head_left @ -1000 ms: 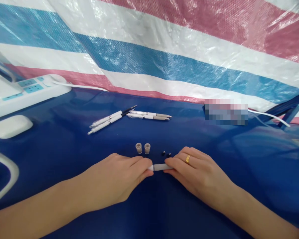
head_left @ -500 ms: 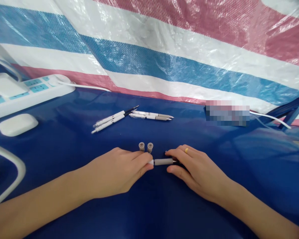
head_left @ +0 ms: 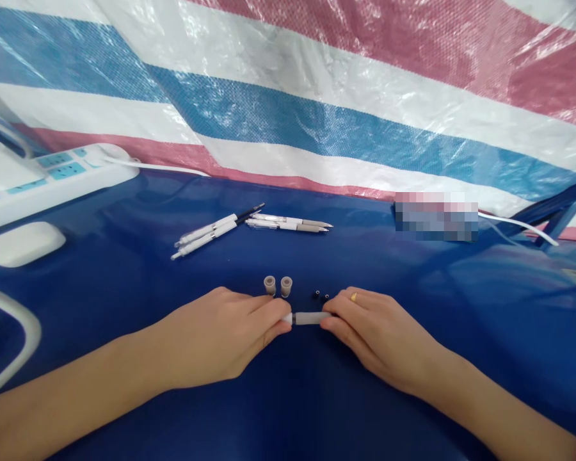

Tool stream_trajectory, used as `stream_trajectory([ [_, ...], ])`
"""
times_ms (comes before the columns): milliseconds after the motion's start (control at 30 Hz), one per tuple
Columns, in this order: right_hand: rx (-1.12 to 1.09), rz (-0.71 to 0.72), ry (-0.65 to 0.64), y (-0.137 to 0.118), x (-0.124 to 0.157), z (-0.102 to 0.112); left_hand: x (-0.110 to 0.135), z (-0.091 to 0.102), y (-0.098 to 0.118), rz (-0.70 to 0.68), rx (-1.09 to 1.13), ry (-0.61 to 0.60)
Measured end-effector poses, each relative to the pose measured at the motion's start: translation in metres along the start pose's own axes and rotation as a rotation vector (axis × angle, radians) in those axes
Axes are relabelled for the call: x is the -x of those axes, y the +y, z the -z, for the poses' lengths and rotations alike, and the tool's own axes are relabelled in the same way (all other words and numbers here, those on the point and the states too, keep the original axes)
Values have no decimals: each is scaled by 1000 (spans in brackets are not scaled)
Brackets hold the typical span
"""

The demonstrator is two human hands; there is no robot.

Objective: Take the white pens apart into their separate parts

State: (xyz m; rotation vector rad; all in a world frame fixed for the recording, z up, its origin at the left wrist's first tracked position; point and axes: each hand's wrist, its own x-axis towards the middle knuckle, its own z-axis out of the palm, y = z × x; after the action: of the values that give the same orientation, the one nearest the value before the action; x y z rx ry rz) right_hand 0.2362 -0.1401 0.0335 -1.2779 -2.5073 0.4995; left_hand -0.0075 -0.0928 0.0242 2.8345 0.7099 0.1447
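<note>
A white pen with a grey grip (head_left: 311, 318) lies level between my two hands, just over the blue table. My left hand (head_left: 235, 333) is closed around its white barrel, and most of that barrel is hidden in the fingers. At the tip end, the thumb and fingers of my right hand (head_left: 369, 326) pinch the pen; the tip itself is hidden. Two small grey grip sleeves (head_left: 286, 287) stand upright behind my left fingertips. Beside my right fingertips are two tiny dark pieces (head_left: 317, 294), too small to make out.
Farther back lie two white pens with black grips (head_left: 206, 238) and two with grey grips (head_left: 290, 222). A white power strip (head_left: 72, 182), a rounded white case (head_left: 25, 244) and a cable (head_left: 29, 326) are at left. A blurred-out object (head_left: 436, 216) sits back right, before a striped sheet (head_left: 269, 109).
My right thumb and fingers have closed on the tip end of the pen, which was uncovered before. Both tiny dark pieces now show behind them. My left hand keeps its hold.
</note>
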Motion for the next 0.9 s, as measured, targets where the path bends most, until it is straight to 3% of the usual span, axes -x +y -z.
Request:
stream_trajectory([
  [400,5,-13,17,0,3,1,0,1,0,-11,18,0],
  [733,-58,254,232,5,6,2,1,11,2,-42,163,-18],
  [900,-22,328,294,7,8,3,-1,21,7,16,349,-60],
])
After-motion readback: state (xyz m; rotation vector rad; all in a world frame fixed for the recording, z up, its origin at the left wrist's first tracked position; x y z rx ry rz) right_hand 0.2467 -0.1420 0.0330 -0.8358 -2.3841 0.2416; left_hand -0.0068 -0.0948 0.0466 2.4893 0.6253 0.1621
